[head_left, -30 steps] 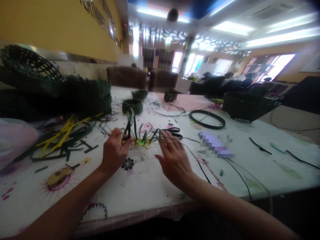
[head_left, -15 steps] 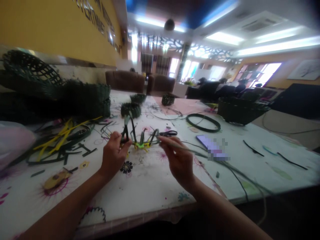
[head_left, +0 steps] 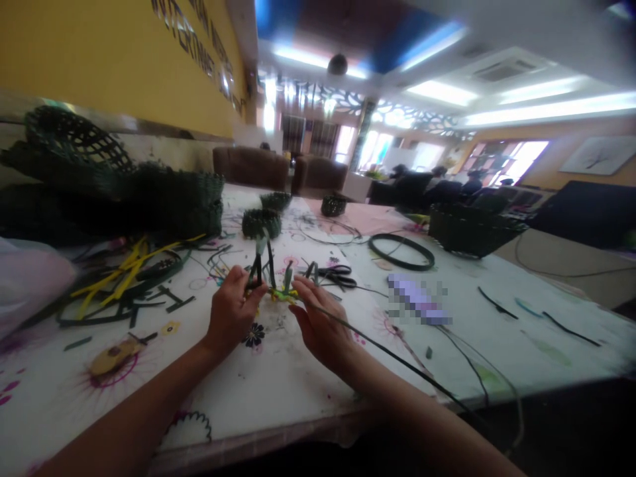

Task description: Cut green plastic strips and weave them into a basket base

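Observation:
A small woven piece (head_left: 284, 293) of green and yellow strips, with dark green strips standing up from it, is between my hands over the white patterned table (head_left: 278, 391). My left hand (head_left: 232, 308) pinches the left side of the piece at its upright strips. My right hand (head_left: 320, 321) is at the right side, its fingers stretched towards the piece and its thumb apart. A long dark green strip (head_left: 382, 346) runs from the piece across the back of my right hand to the lower right. Whether my right fingertips touch the piece is unclear.
Scissors (head_left: 340, 275) lie just behind my right hand, a blurred phone (head_left: 416, 298) to the right. Further back are a dark green ring (head_left: 401, 252), small woven baskets (head_left: 262, 224) and a larger basket (head_left: 470, 228). Yellow strips (head_left: 124, 278) and stacked dark baskets (head_left: 173, 199) are at left.
My right hand has moved left to the woven piece, and its pinch on the long strip has opened. The strip now lies across that hand. My left hand keeps its hold.

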`<move>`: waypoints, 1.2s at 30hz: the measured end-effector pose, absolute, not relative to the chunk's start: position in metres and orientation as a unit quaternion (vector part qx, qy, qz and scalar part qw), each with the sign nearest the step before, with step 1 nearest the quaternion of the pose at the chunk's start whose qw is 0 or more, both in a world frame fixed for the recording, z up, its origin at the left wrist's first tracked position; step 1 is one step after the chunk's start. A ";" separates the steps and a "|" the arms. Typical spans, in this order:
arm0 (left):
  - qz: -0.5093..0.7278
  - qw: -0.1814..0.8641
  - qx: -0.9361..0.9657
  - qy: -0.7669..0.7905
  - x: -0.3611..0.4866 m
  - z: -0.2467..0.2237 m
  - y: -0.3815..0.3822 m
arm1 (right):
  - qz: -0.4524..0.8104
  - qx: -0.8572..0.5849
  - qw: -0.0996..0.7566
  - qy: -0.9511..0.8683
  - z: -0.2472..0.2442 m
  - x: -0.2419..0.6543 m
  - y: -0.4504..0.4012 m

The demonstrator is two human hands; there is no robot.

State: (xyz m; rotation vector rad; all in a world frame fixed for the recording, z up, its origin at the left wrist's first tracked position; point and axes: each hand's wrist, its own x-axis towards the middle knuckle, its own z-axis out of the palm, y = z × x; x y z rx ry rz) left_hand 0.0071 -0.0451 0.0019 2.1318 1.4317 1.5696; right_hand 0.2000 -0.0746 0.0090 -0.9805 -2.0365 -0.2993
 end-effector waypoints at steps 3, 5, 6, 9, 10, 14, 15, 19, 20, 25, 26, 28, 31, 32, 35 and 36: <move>0.520 0.057 0.710 0.471 0.008 0.001 -0.045 | -0.174 -0.430 0.351 -0.814 0.012 0.201 -0.072; 0.520 0.055 0.713 0.468 0.007 0.000 -0.045 | -0.173 -0.445 0.313 -0.821 0.016 0.202 -0.072; 0.521 0.054 0.713 0.467 0.007 -0.001 -0.044 | -0.156 -0.450 0.294 -0.829 0.019 0.203 -0.072; 0.523 0.051 0.712 0.467 0.006 -0.001 -0.044 | -0.083 -0.460 0.245 -0.849 0.028 0.208 -0.071; 0.522 0.052 0.713 0.465 0.006 -0.001 -0.044 | -0.060 -0.458 0.238 -0.854 0.031 0.210 -0.070; 0.522 0.059 0.720 0.452 0.007 -0.001 -0.044 | 0.034 -0.422 0.276 -0.863 0.040 0.217 -0.068; 0.525 0.060 0.720 0.450 0.007 -0.001 -0.044 | 0.057 -0.410 0.293 -0.862 0.042 0.219 -0.067; 0.530 0.055 0.712 0.457 0.006 -0.003 -0.044 | 0.110 -0.392 0.317 -0.856 0.043 0.219 -0.070; 0.529 0.056 0.711 0.459 0.005 -0.003 -0.044 | 0.104 -0.399 0.315 -0.855 0.042 0.218 -0.070; 0.528 0.057 0.719 0.448 0.005 -0.002 -0.044 | 0.026 -0.439 0.260 -0.859 0.038 0.213 -0.071; 0.527 0.053 0.721 0.446 0.005 -0.002 -0.043 | 0.017 -0.443 0.243 -0.863 0.038 0.212 -0.071; 0.525 0.044 0.725 0.444 0.004 -0.003 -0.042 | -0.002 -0.444 0.216 -0.870 0.037 0.212 -0.070; 0.531 0.040 0.726 0.435 0.003 -0.004 -0.041 | -0.033 -0.444 0.192 -0.875 0.038 0.213 -0.069; 0.532 0.039 0.728 0.430 0.003 -0.005 -0.041 | -0.034 -0.450 0.183 -0.874 0.039 0.213 -0.069; 0.526 0.037 0.744 0.410 0.003 -0.004 -0.041 | -0.010 -0.482 0.177 -0.858 0.044 0.210 -0.069; 0.523 0.037 0.750 0.403 0.004 -0.004 -0.042 | 0.004 -0.491 0.186 -0.851 0.046 0.209 -0.069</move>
